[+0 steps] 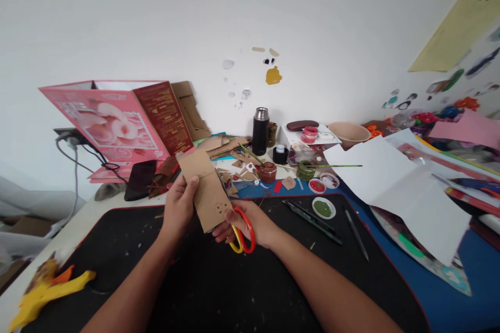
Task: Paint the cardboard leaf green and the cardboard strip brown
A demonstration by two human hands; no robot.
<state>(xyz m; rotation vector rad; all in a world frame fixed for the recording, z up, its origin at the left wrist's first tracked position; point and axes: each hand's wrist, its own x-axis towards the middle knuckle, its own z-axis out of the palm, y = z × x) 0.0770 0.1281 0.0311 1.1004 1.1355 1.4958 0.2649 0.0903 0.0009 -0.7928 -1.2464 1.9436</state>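
Note:
A brown cardboard piece [208,191] with a crease across it and small dark marks near its lower end is held up over the black mat [211,291]. My left hand [180,205] grips its left edge, thumb on the front face. At the lower right edge, my right hand [246,221] holds scissors [251,234] with one red and one yellow handle loop. The fingers of that hand reach under the cardboard's bottom end, and the scissor blades are hidden behind the cardboard.
A yellow glue gun [50,289] lies at the lower left. Behind the mat stand a pink box [113,125], a black thermos [260,132] and paint jars [267,171]. Pens [312,221] and a green paint lid [323,208] are at right, beside white paper [402,197].

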